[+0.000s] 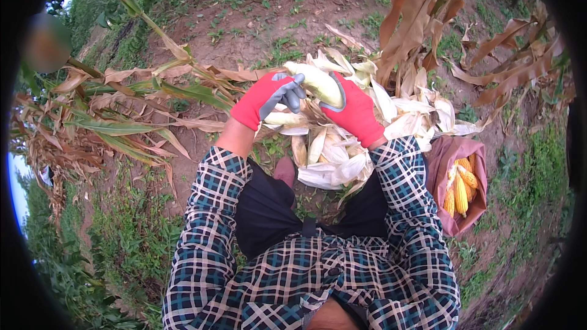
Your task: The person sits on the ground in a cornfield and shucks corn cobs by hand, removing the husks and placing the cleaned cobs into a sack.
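An ear of corn in its pale husk (316, 83) is held up in front of me, its narrow end towards the left. My right hand (352, 111), in a red glove with a grey coated palm, grips its thicker lower end. At the other end is my left hand (274, 97), gloved alike, with curled fingers. Its index finger overlaps the husk, but whether it pinches the husk cannot be seen. Below both hands lies a heap of stripped, whitish husks (337, 158). Another husk-covered ear (286, 119) shows just under my left fingers.
To the right stands an open reddish-brown sack (477, 183) holding several bare yellow corn ears (460, 195). Bent corn stalks with dry leaves (151, 87) crowd the left. Brown leaves (408, 23) hang at upper right. A reddish boot (285, 172) rests on soil between weeds.
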`<state>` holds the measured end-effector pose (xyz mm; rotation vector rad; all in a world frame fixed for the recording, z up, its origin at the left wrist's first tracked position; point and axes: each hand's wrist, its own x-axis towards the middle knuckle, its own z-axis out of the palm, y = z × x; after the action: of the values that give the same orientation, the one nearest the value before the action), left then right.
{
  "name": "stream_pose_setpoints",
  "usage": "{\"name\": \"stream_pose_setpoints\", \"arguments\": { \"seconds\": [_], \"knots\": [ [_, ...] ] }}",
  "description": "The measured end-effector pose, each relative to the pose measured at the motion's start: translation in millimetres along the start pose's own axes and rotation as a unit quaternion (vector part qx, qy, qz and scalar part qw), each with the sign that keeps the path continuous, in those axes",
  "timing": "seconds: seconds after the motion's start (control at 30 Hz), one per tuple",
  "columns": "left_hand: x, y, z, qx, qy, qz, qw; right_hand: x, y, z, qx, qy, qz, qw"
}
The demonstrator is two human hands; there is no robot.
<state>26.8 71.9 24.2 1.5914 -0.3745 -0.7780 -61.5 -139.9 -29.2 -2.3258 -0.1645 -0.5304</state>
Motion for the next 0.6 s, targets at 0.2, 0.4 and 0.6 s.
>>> {"name": "stream_pose_setpoints", "arguments": {
  "seconds": [0.2, 0.4, 0.6],
  "knots": [
    [-6.2, -24.0, -73.7, 0.538, 0.193, -0.073, 0.817, 3.2, 12.8, -13.9, 0.135, -0.038, 0.064, 0.988],
    [-20.2, -38.5, -25.9, 0.702, 0.208, 0.175, 0.659, -1.6, 9.7, -24.8, -0.143, -0.14, -0.032, 0.979],
    [4.3, -44.6, 13.2, 0.607, 0.018, 0.07, 0.791, -3.7, 0.9, 4.2, -0.126, -0.145, -0.144, 0.971]
  ]
}}
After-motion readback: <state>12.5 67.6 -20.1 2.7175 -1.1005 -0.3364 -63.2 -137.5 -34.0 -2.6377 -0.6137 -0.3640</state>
